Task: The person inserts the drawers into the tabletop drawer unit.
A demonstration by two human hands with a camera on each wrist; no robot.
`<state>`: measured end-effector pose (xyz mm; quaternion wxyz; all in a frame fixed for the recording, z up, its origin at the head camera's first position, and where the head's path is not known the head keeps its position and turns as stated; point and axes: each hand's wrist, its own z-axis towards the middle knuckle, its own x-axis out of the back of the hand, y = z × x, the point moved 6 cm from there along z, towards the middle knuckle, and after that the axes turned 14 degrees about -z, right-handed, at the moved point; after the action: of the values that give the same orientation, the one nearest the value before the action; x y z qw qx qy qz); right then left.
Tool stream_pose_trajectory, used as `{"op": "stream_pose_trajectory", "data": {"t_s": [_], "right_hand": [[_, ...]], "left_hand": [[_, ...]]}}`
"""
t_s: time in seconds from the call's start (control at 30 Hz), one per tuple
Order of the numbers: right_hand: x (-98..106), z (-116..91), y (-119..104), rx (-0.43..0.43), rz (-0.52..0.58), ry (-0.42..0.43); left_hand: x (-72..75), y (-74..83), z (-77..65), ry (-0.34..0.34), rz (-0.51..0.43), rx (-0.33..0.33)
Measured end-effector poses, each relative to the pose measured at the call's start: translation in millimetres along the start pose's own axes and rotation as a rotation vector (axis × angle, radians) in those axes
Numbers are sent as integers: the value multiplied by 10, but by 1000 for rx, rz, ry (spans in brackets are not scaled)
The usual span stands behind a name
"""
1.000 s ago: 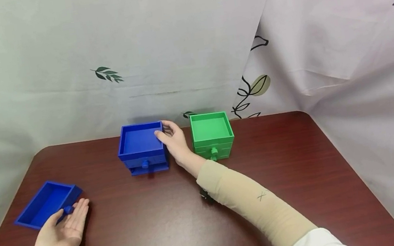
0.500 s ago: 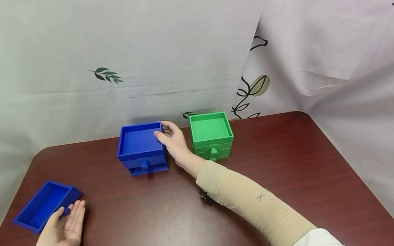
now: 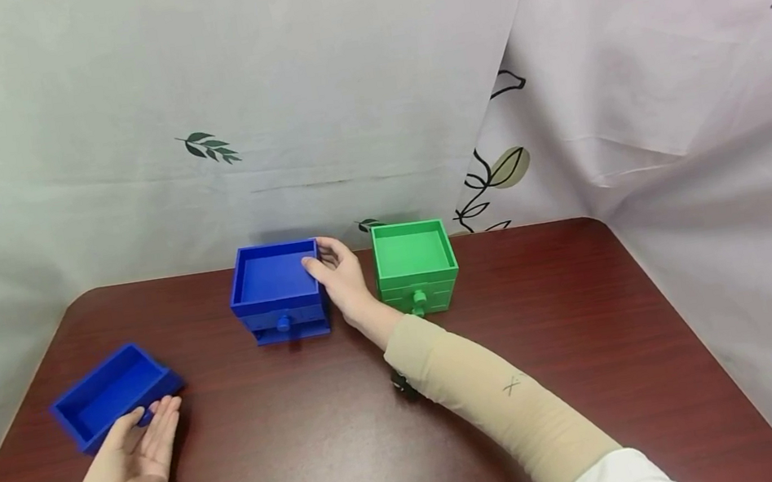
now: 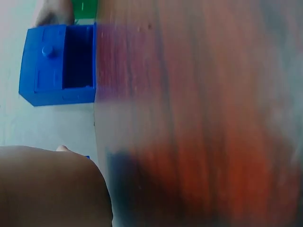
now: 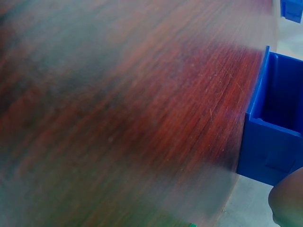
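My left hand (image 3: 132,470), palm turned up, pinches the round knob (image 3: 146,417) of a loose blue drawer (image 3: 111,395) between thumb and fingers at the table's left side. That drawer has nothing inside and is turned at an angle. A blue drawer cabinet (image 3: 279,272) stands at the back; its upper drawer is in place and its lower slot (image 4: 78,56) gapes in the left wrist view. My right hand (image 3: 341,276) grips the cabinet's right wall, thumb over the top rim and fingers behind the side.
A green drawer cabinet (image 3: 413,249) stands just right of my right hand, its knobs facing front. Behind both cabinets hangs a pale cloth (image 3: 351,98) with leaf prints. The dark brown tabletop (image 3: 297,451) stretches in front. A small black object (image 3: 402,383) shows beside the right forearm.
My left hand has shifted slightly right with the loose blue drawer, which has swung round toward the cabinet's direction. The right hand and both cabinets stay where they were.
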<state>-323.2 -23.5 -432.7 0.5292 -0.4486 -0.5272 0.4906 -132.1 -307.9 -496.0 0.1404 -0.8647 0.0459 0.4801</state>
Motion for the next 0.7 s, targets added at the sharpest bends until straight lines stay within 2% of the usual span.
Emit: {"op": "stream_pose_trajectory", "data": {"t_s": [0.27,0.5,0.7], "right_hand": [[2,1,-9,-5,-7,5],[6,7,14,-12,-23,4],[-4,12,11,-8,-11,5]], "left_hand": [[-30,-225,-6,10,103,20],[-35,-396,19,-27,196,48],[-21,-509,33,-16,297,32]]}}
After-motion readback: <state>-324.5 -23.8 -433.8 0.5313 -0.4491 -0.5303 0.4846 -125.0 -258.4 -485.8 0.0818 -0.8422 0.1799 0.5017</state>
